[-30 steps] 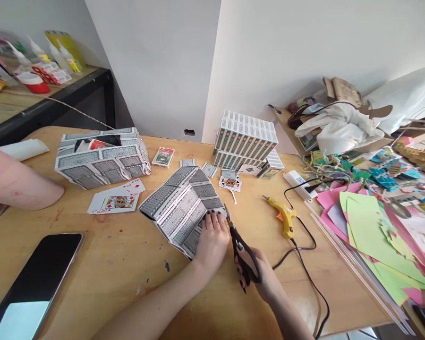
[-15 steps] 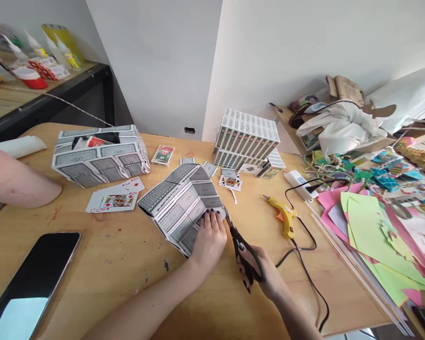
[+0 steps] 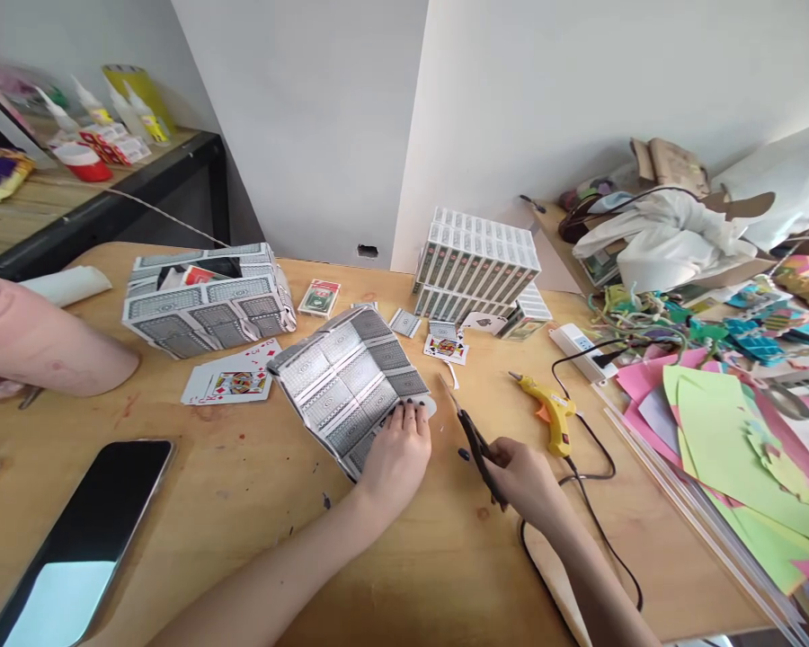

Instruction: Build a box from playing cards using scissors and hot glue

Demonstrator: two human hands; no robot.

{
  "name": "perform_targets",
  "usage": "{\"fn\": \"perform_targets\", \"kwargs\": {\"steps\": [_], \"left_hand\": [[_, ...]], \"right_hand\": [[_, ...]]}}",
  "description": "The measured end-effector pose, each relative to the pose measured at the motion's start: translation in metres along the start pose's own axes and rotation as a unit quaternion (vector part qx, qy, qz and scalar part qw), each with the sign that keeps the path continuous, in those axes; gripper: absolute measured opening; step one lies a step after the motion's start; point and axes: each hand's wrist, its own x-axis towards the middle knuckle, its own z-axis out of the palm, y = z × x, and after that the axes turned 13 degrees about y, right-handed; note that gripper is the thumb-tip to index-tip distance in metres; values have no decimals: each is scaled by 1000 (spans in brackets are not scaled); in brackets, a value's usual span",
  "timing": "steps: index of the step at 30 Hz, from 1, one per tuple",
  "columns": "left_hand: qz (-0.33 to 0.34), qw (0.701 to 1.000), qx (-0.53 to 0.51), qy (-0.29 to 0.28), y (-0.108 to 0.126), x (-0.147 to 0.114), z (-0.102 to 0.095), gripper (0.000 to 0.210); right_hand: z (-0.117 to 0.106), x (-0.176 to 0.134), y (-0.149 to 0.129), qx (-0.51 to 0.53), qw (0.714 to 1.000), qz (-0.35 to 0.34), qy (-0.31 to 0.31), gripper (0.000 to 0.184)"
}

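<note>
My left hand (image 3: 399, 449) is closed on the right end of a folded panel of playing cards (image 3: 341, 386), its fingertips pressing on a card near the edge. The panel shows grey patterned card backs and stands tilted on the table. In my right hand (image 3: 522, 476) are black-handled scissors (image 3: 475, 440), their blades pointing away and apart from the panel. A thin white paper strip (image 3: 453, 375) lies just beyond the blade tips. Cut card pieces (image 3: 404, 323) and a face card (image 3: 445, 349) lie behind the panel.
A card-covered box (image 3: 206, 314) and loose cards (image 3: 233, 382) are at left, with a phone (image 3: 84, 530) nearer. Stacked card decks (image 3: 478, 261) stand at the back. A yellow glue gun (image 3: 549, 413), its cord, a power strip (image 3: 583, 350) and coloured paper (image 3: 721, 440) lie at right.
The scissors have moved away from the panel's right edge, toward the right. The panel has tilted slightly under my left hand, which keeps its hold. The view has shifted a little left.
</note>
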Motion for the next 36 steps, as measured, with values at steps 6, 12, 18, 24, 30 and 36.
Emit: {"fn": "perform_targets", "kwargs": {"steps": [6,12,18,24,30,36], "left_hand": [[-87,985,-79,-126,-29,6,-42,35],[-115,963,-214,-114,-67,9,-86,24],[-93,904,-399,-118,-91,19,-123,21],[-125,903,-411,-17,-99,22,-135,20],[-171,884,-426,93,-103,17,-142,18],[-201,833,-506,96,-107,17,-134,19]], "right_hand": [[-8,19,-15,-186,967,-160,64,24],[-19,25,-45,-183,950,-242,76,14],[-22,16,-96,45,836,-544,53,66],[-14,13,-121,162,790,-588,68,51],[-13,9,-134,216,769,-594,96,57],[-14,8,-135,208,779,-583,100,52]]}}
